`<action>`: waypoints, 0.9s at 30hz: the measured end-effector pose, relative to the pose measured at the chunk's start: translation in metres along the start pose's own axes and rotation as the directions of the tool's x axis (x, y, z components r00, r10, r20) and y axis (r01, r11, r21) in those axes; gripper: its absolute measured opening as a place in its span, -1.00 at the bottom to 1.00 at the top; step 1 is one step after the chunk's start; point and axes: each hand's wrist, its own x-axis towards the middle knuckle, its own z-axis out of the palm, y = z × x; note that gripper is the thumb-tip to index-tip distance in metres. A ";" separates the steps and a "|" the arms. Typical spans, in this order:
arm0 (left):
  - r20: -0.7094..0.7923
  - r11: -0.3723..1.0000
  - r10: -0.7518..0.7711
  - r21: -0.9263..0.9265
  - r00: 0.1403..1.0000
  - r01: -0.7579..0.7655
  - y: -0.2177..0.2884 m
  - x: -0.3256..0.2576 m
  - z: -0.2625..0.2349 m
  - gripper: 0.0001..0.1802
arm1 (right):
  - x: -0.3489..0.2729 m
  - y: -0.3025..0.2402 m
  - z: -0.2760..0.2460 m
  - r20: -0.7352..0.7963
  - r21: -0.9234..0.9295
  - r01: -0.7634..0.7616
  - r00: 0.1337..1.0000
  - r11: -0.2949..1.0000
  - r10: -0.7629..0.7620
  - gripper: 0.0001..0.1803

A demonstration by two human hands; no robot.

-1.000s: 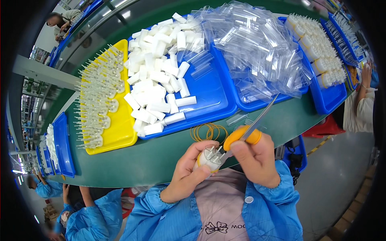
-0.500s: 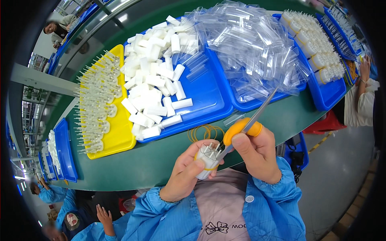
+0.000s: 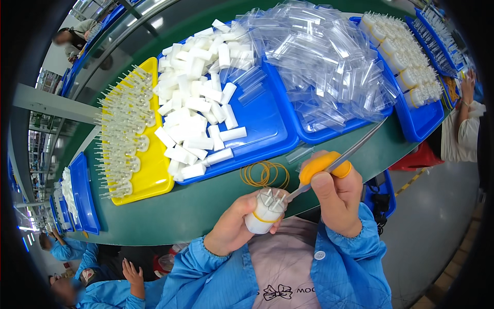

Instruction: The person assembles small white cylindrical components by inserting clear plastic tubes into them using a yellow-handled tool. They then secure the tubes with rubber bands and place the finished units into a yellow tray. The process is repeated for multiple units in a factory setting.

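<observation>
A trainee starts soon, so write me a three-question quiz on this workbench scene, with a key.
1. Multiple choice. Where is the slender metal tool with an orange grip? A) left hand; B) right hand; C) both hands.
2. True or false: the yellow plastic tray is left of the heap of white rectangular blocks.
3. Short answer. What circles the white cylindrical piece with prongs in the bare left hand?

Key: 1. B, the bare right hand. 2. True. 3. A thin yellow band.
</observation>
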 end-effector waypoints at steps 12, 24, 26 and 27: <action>0.103 0.997 0.070 -0.044 0.992 -0.066 -0.003 0.002 0.006 -0.19 | 0.002 0.000 0.002 0.118 0.092 -0.175 0.979 0.980 0.164 -0.79; 0.006 0.989 0.091 0.113 0.996 -0.091 -0.007 -0.001 0.008 -0.25 | 0.004 -0.006 -0.002 0.228 -0.285 -0.039 0.968 0.958 0.108 -0.82; -0.034 0.981 0.110 0.163 0.993 -0.103 -0.011 -0.001 0.005 -0.27 | 0.004 -0.008 0.001 0.266 -0.391 0.134 0.964 0.911 -0.028 -0.84; -0.051 0.977 0.124 0.180 0.991 -0.113 -0.012 -0.002 0.006 -0.28 | 0.004 -0.009 0.003 0.289 -0.439 0.217 0.953 0.872 -0.092 -0.86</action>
